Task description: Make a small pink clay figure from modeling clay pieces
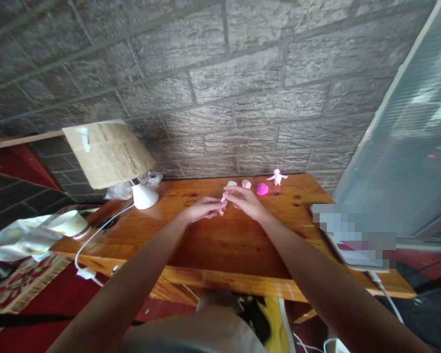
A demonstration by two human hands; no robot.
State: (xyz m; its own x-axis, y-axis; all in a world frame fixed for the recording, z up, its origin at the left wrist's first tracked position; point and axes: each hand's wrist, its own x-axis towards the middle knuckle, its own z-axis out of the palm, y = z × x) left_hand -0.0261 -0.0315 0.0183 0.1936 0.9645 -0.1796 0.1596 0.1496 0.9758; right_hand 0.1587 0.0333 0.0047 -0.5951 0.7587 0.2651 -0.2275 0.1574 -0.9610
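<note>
Grey block wall; wooden desk before it. One small pink piece, between the hands, above the desk. Right hand: fingertips pinched on it. Left hand: beside it, grip impossible to tell. Beyond: bright-pink lump; pink figurine, upright.

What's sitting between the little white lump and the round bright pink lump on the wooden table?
A small, pale pink, rounded lump sits between the white lump and bright pink lump, in the head view.
</note>
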